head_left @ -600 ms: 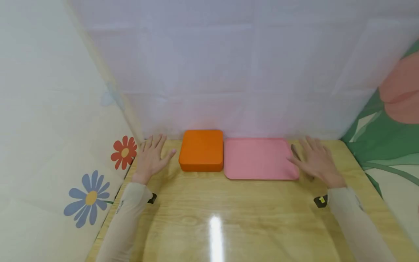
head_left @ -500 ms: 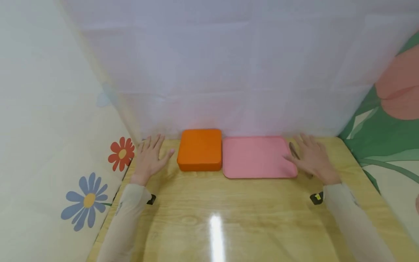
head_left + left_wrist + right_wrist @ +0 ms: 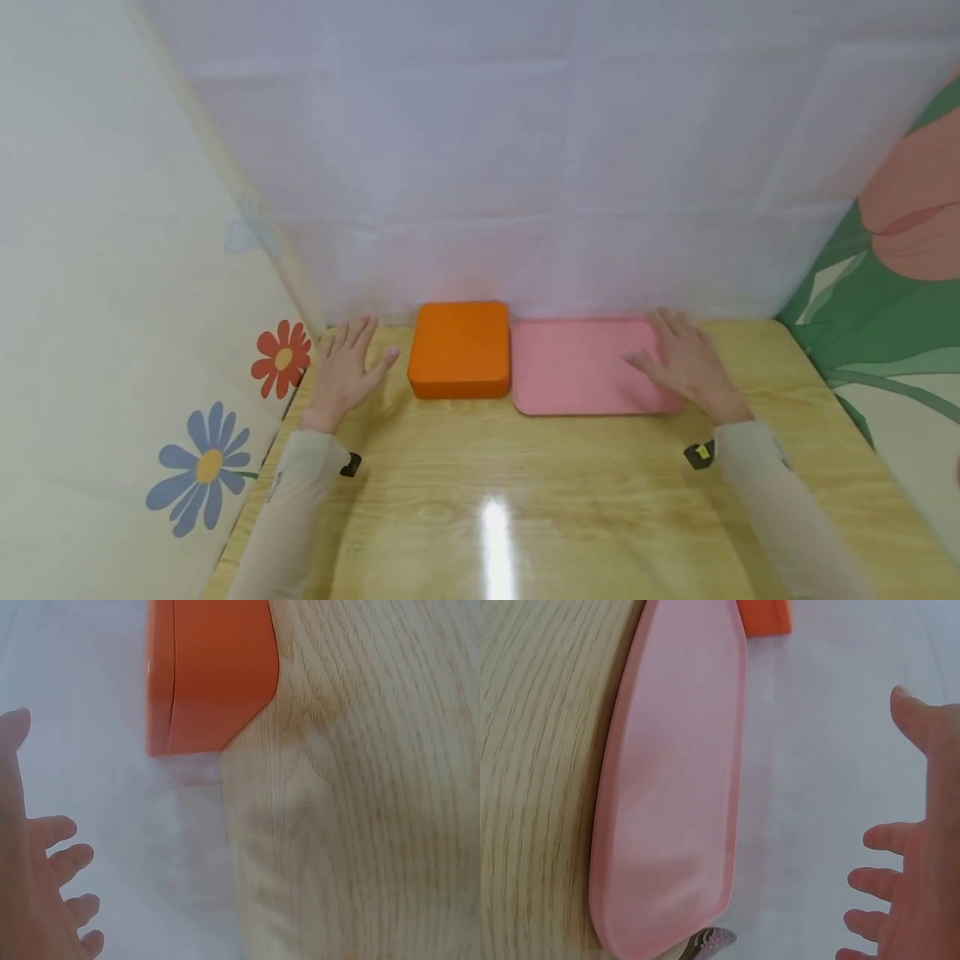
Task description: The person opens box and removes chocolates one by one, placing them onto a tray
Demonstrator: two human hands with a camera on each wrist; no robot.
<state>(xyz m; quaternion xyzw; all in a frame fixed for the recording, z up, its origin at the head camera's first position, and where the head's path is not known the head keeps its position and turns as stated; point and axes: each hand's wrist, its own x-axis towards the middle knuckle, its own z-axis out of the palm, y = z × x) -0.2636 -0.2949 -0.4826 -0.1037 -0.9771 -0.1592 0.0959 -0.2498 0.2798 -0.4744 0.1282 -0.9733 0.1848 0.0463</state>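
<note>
An orange box [image 3: 460, 346] with rounded corners and a lid seam sits at the back of the wooden table. Directly to its right lies a flat pink tray [image 3: 570, 367] with a low rim. My left hand [image 3: 343, 375] hovers left of the box with fingers spread, touching nothing. Over the tray's right end hangs my right hand [image 3: 690, 362], its fingers spread and holding nothing. In the right wrist view, the patterned tip of a metal utensil [image 3: 711, 942] shows beside the tray's end; its kind cannot be made out. The right hand hides it in the head view.
A pale cloth backdrop [image 3: 465, 150] stands right behind the box and tray. Flower-printed sheets flank the table on the left [image 3: 112, 292] and the right [image 3: 900, 333]. The wooden tabletop [image 3: 600, 500] stretches in front, with a bright light reflection.
My right hand has moved left, from beside the tray to above its right end, and now covers the metal utensil in the head view. The left hand stays about where it was.
</note>
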